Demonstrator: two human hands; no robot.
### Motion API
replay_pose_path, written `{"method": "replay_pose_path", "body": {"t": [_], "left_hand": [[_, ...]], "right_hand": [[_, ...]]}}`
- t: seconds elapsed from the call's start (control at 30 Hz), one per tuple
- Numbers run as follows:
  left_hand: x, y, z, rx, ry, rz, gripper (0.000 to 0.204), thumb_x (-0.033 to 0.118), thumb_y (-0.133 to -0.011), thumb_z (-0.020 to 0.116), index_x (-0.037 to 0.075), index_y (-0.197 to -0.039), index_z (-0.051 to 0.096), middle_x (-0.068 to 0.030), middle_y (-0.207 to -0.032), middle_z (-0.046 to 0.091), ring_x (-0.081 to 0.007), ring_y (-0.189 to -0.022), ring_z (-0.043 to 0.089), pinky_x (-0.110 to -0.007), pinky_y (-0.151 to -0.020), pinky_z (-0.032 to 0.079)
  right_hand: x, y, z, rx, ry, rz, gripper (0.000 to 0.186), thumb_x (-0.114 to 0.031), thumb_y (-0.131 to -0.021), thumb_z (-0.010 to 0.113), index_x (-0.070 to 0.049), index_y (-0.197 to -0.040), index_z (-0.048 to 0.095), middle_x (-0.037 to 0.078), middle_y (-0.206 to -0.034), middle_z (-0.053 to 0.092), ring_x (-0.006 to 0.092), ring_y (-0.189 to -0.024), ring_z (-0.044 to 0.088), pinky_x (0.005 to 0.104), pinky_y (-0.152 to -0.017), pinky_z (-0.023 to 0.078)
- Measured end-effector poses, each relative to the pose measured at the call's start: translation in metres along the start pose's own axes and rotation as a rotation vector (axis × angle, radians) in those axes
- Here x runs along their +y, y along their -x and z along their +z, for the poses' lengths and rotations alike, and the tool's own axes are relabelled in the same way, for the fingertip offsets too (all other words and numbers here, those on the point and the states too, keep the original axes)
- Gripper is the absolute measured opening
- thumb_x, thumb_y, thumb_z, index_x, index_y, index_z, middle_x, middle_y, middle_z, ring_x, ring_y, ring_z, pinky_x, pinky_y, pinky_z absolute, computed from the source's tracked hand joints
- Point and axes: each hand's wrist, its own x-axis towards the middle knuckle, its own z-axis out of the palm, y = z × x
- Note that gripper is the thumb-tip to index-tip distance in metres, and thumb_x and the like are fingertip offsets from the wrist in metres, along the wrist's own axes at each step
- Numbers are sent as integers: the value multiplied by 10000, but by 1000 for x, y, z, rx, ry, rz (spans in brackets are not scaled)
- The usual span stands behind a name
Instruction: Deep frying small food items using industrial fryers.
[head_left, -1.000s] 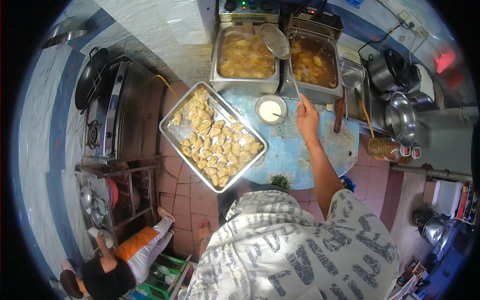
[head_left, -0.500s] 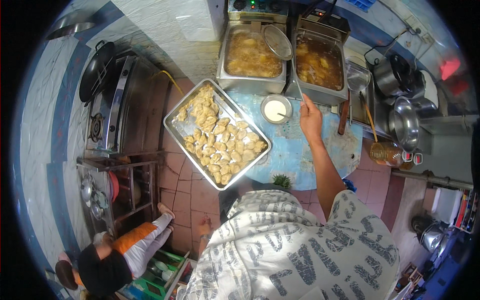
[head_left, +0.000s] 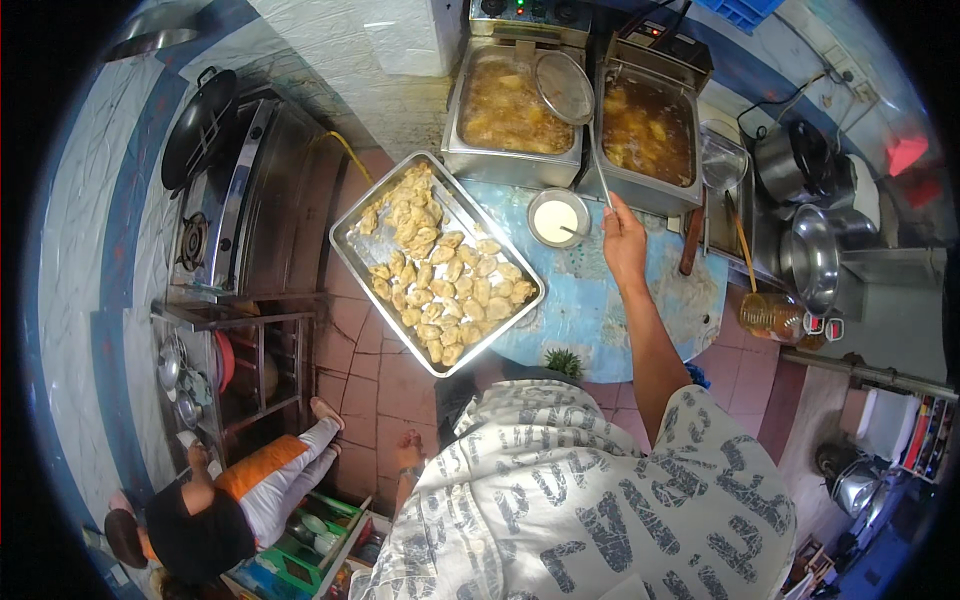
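Note:
My right hand (head_left: 625,242) is closed round the long handle of a round mesh skimmer (head_left: 563,88). The skimmer's head hangs over the inner edges of two fryers, the left fryer (head_left: 515,165) and the right fryer (head_left: 640,190). Both hold bubbling brown oil with pieces of food in it. Left of my right hand stands a metal bowl (head_left: 535,232) of pale batter with a utensil in it. A big metal tray (head_left: 365,275) of coated, pale brown pieces rests at the table's left side. Low beside my body hangs my left hand (head_left: 410,450), its fingers too unclear to read.
A blue-covered table (head_left: 650,330) lies before me. To the left are a gas stove (head_left: 195,240), a black wok (head_left: 200,125) and a metal rack (head_left: 250,320). Another person (head_left: 205,525) is at the lower left. Pots, a steel basin (head_left: 812,255) and an oil jug (head_left: 768,312) stand right.
The view has shifted slightly. My right hand keeps hold of the skimmer, which stays over the fryers. At the lower left, the other person's arm has moved up.

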Motion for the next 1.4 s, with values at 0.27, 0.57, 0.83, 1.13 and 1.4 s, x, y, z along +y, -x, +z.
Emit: {"method": "replay_pose_path", "body": {"t": [0.27,0.57,0.83,1.13,1.4], "left_hand": [[-6,1,-3,-19,2,21,151,223,-910,613,111,-1010,635,29,-750,548,-93,-640,502,-277,-504,418],[-9,-31,-15,-108,-64,51,247,245,-897,634,116,-1106,601,21,-792,572,-113,-654,528,-286,-512,435],[-54,-113,-65,-299,-137,208,269,242,-894,633,116,-1128,592,13,-799,576,-118,-655,530,-287,-517,438],[87,-67,0,-353,-252,224,350,257,-902,606,90,-1206,555,-21,-949,617,-145,-806,596,-284,-608,485],[185,95,169,-671,-248,557,356,267,-907,622,68,-1201,588,-25,-1056,616,-115,-860,591,-242,-674,459]], "right_hand": [[-15,-3,8,-197,-628,481,393,-136,-929,565,-13,-1299,522,-3,-747,555,50,-605,436,197,-528,357],[-10,-4,10,-218,-834,588,478,-118,-911,583,-18,-1357,443,3,-742,563,74,-577,447,210,-508,365],[-28,4,35,-241,-1048,580,453,-106,-887,565,-5,-1318,467,18,-726,540,71,-522,438,213,-452,345],[20,21,-51,-28,-1297,591,522,-105,-893,566,-26,-1370,369,45,-735,546,115,-549,467,252,-464,374],[112,32,-184,320,-1276,653,440,-95,-917,552,-92,-1337,423,64,-762,561,122,-572,477,249,-478,387]]}}
